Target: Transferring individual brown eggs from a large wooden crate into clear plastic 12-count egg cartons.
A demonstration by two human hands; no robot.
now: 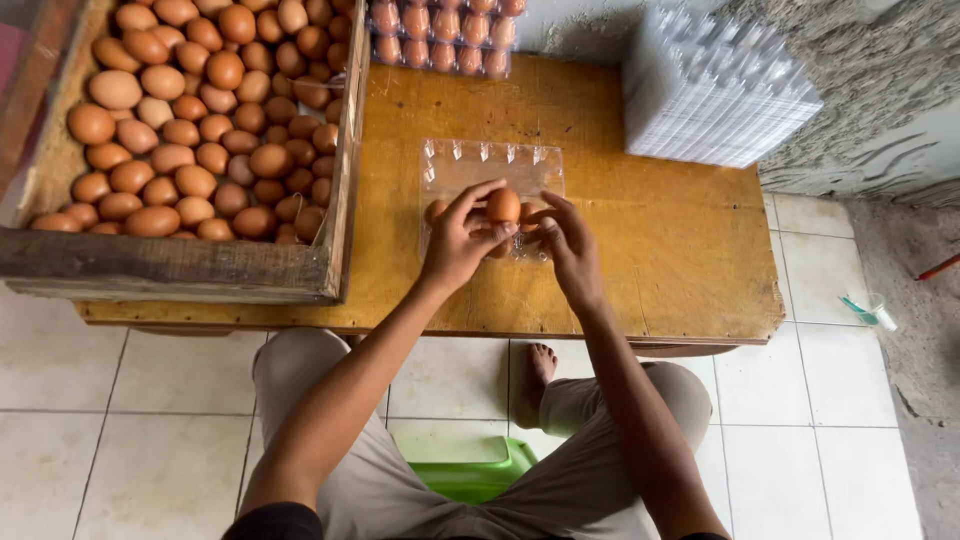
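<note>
1. Nearest the camera: the person is sitting on a green plastic stool (470, 470), knees apart, one bare foot (541, 362) resting on pale glossy floor tiles (160, 440).
2. The left hand (455, 245) is pinching a smooth brown egg (503, 205) between thumb and fingertips; fingers are curled closed around it, no slack visible.
3. The right hand (568, 245) is sitting just beside the egg, fingers partly curled; it is touching the tray, and whether it is holding anything cannot be told.
4. Directly under both hands a clear moulded plastic egg tray (490, 165) is lying open on the worn wooden table (660, 250); a few eggs are showing in its near cups beneath the fingers.
5. Left of the grip, a rough plank crate (180, 265) is holding heaped loose brown eggs (200, 130).
6. Beyond the grip, a filled clear carton (440, 35) is lying at the table's far edge.
7. Far right of the grip, a stack of empty ridged clear trays (715, 90) is standing against a coarse grey wall (860, 60).
</note>
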